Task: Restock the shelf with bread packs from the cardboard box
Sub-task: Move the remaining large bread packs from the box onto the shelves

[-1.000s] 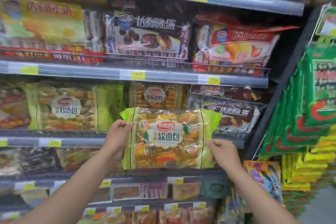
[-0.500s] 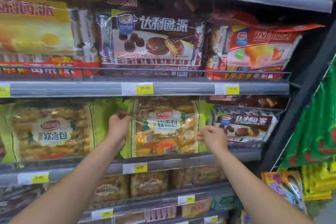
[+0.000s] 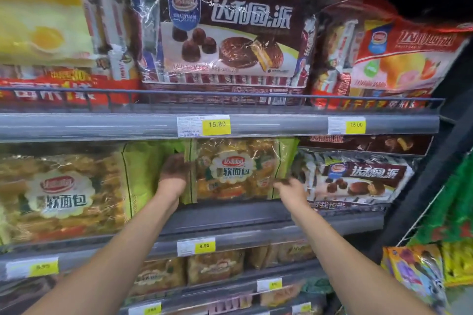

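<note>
A clear bread pack with green side strips and a white scalloped label stands upright on the middle shelf, set back under the shelf above. My left hand grips its left edge, the fingers in shadow. My right hand holds its lower right corner. A larger-looking pack of the same bread stands to the left on the same shelf. The cardboard box is out of sight.
Chocolate pie packs stand right of the held pack and fill the upper shelf behind a wire rail. Smaller bread packs sit on the lower shelf. Green hanging packets crowd the right side.
Both hands have carried the bread pack up and back from in front of the shelving onto the middle shelf. The view has moved closer to the shelves.
</note>
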